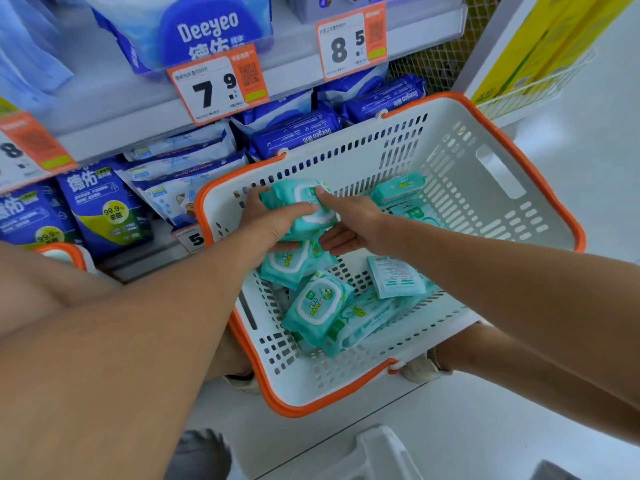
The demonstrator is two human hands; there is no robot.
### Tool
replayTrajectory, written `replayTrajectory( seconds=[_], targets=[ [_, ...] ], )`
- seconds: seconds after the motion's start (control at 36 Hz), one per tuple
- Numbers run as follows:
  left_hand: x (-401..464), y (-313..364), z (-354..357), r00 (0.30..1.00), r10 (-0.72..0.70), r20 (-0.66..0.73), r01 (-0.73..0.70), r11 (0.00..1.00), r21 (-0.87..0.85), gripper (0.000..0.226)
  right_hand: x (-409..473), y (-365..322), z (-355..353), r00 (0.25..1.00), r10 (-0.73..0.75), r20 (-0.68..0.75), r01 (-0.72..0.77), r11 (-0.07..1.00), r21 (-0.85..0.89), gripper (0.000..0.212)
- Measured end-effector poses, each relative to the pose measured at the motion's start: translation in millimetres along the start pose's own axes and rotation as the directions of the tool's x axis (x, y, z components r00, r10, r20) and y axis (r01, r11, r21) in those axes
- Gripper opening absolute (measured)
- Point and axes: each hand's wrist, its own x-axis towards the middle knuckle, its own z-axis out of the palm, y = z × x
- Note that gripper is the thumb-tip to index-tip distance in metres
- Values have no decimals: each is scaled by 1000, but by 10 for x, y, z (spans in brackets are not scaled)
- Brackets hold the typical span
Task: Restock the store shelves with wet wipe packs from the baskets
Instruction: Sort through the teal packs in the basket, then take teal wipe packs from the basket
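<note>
Both my hands are inside the basket (485, 188), white with an orange rim, sitting at about 3 o'clock of frame centre, tilted toward me.

Left hand (273, 226): fingers curled round a teal pack (304, 202), thumb across its top face. Gripping it. There may be a second pack stacked under it in the same grip; I can't separate them cleanly.

Right hand (349, 223): fingertips pinch the same pack at its 3 o'clock edge, by the white flip lid; the other fingers are curled under it. Also gripping.

The held pack is raised above the basket floor, near the basket's 10 o'clock corner.

Loose packs (318, 306) lie in a heap on the basket floor, at 6 o'clock of the hands, overlapping and tilted. One pack lies label side up (394, 277) at 4 o'clock of the hands. Two more packs (398, 188) rest against the far wall at 2 o'clock.

Shelf (138, 119) at 10–12 o'clock: blue Deeyeo packs (298, 133) lie flat just behind the basket's far rim. Taller blue bags (100, 202) stand at 9 o'clock. Price tags on the shelf edge read 7.9 (214, 88) and 8.5 (346, 46).

A second orange rim (74, 254) shows at 9 o'clock, mostly hidden by my left arm.

Yellow boxes (540, 46) sit in a wire rack at 1 o'clock.
</note>
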Motion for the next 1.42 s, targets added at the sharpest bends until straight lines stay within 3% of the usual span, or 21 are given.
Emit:
replayTrajectory(
  seconds=[0.11,0.17,0.19,0.25,0.36,0.44,0.5,0.56,0.64,0.69,0.78,0.86,0.92,0.97,1.03,1.14,1.17,1.25,1.28,1.36,1.42],
  targets=[
    [19,38,-10,999,39,-32,-38,999,27,71,112,202,-134,997,60,-53,-61,998,-3,63],
    [14,57,17,998,52,-37,-50,998,38,72,138,410,-135,997,71,-37,-80,933,-350,54],
    [4,61,30,998,53,-35,-51,998,45,71,137,524,-96,997,83,-2,-70,825,-561,51],
    [-9,56,46,998,58,-23,-56,996,68,70,122,704,49,993,105,57,-28,668,-744,56],
    [-27,44,58,998,67,-11,-66,994,84,69,179,889,255,990,138,23,-93,775,-625,81],
    [-49,58,57,997,78,-2,-78,993,91,68,217,796,206,969,229,95,-109,738,-666,104],
    [-74,76,43,995,95,-7,-93,991,100,68,191,679,150,964,222,147,-40,669,-743,94],
    [-109,110,5,995,101,-12,-99,989,113,68,130,545,46,965,182,187,29,637,-770,66],
    [-197,252,-91,995,98,-9,-97,992,76,68,-86,222,-252,963,150,222,44,730,-682,50],
    [-297,415,-165,995,103,-13,-103,995,13,67,-308,-72,-559,925,191,327,-3,867,-498,48],
    [-514,709,-245,988,154,9,-153,985,-75,65,-737,-504,-950,900,52,433,5,992,-128,73],
    [-797,1070,-237,962,268,58,-259,957,-129,65,-1194,-956,-1019,904,-201,378,116,965,236,77],
    [-1041,1370,-220,930,355,91,-333,923,-194,57,-1489,-1326,-910,889,-349,295,232,901,367,74],
    [-1279,1670,-256,909,410,76,-375,884,-279,48,-1816,-1688,-784,884,-432,177,351,865,360,69],
    [-1517,1926,-365,897,438,65,-390,851,-353,44,-2144,-1936,-707,865,-493,98,449,845,289,46],
    [-1954,2291,-593,877,476,60,-398,791,-464,17,-2591,-2120,-534,786,-598,158,536,786,308,45],
    [-2025,2329,-615,859,508,61,-429,781,-454,27,-2658,-2135,-451,766,-621,167,553,768,323,42],
    [-2104,2340,-646,791,611,37,-555,741,-377,98,-2741,-2194,-211,670,-728,144,688,682,246,38],
    [-2102,2319,-665,777,629,32,-572,726,-382,111,-2740,-2227,-153,631,-762,142,733,646,213,39],
    [-2068,2279,-744,731,682,27,-603,664,-443,129,-2762,-2325,-31,567,-814,123,798,580,165,45],
    [-2057,2323,-814,682,732,-16,-640,585,-498,122,-2772,-2362,1,525,-839,139,812,544,212,52]
  ],
)
